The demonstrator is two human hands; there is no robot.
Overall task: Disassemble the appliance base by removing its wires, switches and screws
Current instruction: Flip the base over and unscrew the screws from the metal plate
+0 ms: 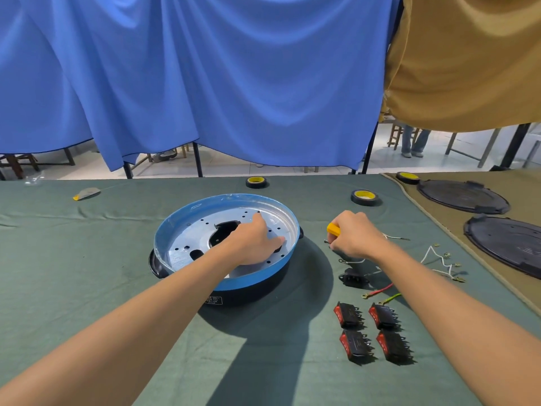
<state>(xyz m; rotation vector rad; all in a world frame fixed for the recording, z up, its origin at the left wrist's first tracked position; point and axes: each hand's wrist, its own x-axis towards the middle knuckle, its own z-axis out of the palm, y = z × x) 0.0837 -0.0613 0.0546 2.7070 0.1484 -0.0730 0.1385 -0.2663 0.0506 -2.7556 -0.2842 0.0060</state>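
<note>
The round appliance base (187, 218) with a blue rim and a silver perforated inner plate sits at the table's middle. My left hand (255, 243) reaches inside it and rests on the plate, fingers extended toward the right inner wall. Just right of the base, my right hand (351, 234) grips a yellow-handled screwdriver (333, 230) with its tip pointing down-left. Several black and red rocker switches (371, 332) lie on the cloth at the front right. A black power socket (352, 277), red and green wires (380, 290) and white wires (439, 260) lie beside them.
Three rolls of black tape (256, 181) (364, 197) (407, 177) stand near the table's far edge. Two black round covers (464, 196) (506, 244) lie on the brown cloth at the right. A small grey and yellow item (87, 193) sits far left. Blue and tan curtains hang behind.
</note>
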